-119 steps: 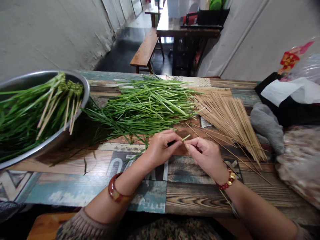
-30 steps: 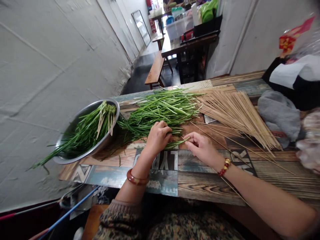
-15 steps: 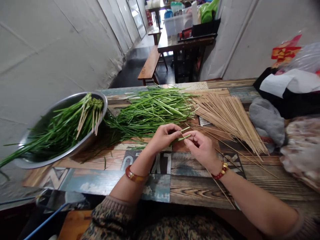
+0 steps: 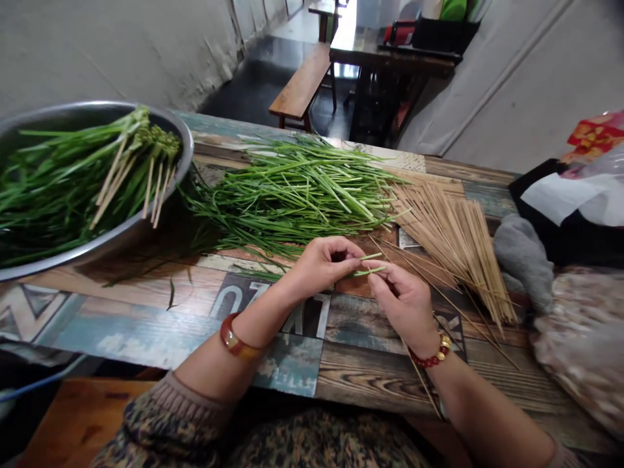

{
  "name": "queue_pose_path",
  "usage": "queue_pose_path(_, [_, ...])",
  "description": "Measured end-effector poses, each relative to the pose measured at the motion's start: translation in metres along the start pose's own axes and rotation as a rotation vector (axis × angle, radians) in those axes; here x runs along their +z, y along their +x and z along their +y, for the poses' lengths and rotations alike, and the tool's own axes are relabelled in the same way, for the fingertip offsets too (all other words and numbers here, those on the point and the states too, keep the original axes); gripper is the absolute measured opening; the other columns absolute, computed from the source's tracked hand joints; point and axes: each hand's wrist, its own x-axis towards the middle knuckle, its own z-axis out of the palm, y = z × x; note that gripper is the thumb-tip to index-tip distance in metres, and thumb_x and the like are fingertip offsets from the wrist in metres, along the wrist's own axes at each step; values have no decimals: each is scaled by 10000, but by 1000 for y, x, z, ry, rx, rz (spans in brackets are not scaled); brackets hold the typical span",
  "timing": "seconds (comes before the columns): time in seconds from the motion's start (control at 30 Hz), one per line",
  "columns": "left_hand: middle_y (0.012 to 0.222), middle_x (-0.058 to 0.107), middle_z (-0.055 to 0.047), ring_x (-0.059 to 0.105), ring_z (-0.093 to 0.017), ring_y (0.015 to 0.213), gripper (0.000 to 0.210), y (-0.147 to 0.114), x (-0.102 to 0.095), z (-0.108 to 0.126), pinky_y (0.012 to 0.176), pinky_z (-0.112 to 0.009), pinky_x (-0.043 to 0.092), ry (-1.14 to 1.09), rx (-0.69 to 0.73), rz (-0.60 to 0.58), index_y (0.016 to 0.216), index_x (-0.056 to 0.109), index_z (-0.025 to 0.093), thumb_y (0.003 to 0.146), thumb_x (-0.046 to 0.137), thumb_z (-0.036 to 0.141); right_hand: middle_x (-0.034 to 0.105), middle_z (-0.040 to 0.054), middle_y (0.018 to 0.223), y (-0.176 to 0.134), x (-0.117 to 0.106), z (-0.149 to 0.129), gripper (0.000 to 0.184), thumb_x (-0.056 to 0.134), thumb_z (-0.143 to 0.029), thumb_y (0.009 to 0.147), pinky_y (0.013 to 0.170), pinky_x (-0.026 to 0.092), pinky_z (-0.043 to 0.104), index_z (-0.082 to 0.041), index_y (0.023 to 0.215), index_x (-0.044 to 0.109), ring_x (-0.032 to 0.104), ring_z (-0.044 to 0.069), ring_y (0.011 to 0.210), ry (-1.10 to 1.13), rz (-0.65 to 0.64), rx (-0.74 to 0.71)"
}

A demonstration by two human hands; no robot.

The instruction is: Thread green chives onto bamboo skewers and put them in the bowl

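Observation:
In the head view my left hand (image 4: pixel 331 261) is closed on a few green garlic chive stalks (image 4: pixel 371 257), whose pale cut ends stick out past the fingertips. My right hand (image 4: pixel 402 299) meets it there, thumb and fingers pinched at the stalk ends. A thin bamboo skewer (image 4: pixel 422 380) runs from beneath the right palm toward the table's front edge; it seems held in that hand, though its upper part is hidden. Just beyond both hands lies a heap of garlic chives (image 4: pixel 297 195). To its right is a fanned pile of bamboo skewers (image 4: pixel 458 240).
At left, a steel basin (image 4: pixel 186 140) holds chives, some bunched on skewers (image 4: pixel 151 146). A grey plastic bag (image 4: pixel 524 253) and a clear bag of pale food (image 4: pixel 580 344) lie at right on the patterned wooden table (image 4: pixel 365 377). A bench (image 4: pixel 302 81) stands beyond.
The view has tilted down and shifted, so the basin appears larger and nearer the left edge. Both hands stay together at the stalk ends, with little change in grip.

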Motion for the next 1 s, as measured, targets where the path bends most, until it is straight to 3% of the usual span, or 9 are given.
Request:
queue_pose_path(0.37, [765, 683, -45, 592, -119, 703, 142, -1, 1, 2, 655, -213, 447, 62, 51, 38, 773, 724, 112, 798, 637, 221, 654, 29, 720, 4, -1, -1, 209, 558, -298, 865, 446, 407, 209, -180, 984, 683, 565, 112, 552, 62, 10, 33])
queue_pose_path(1.0, [750, 673, -42, 591, -116, 699, 119, 0, 2, 0, 640, -213, 441, 46, 78, 61, 759, 730, 120, 787, 670, 218, 633, 12, 613, 3, 0, -2, 248, 552, -255, 847, 444, 450, 231, -169, 1001, 726, 619, 148, 587, 35, 42, -3])
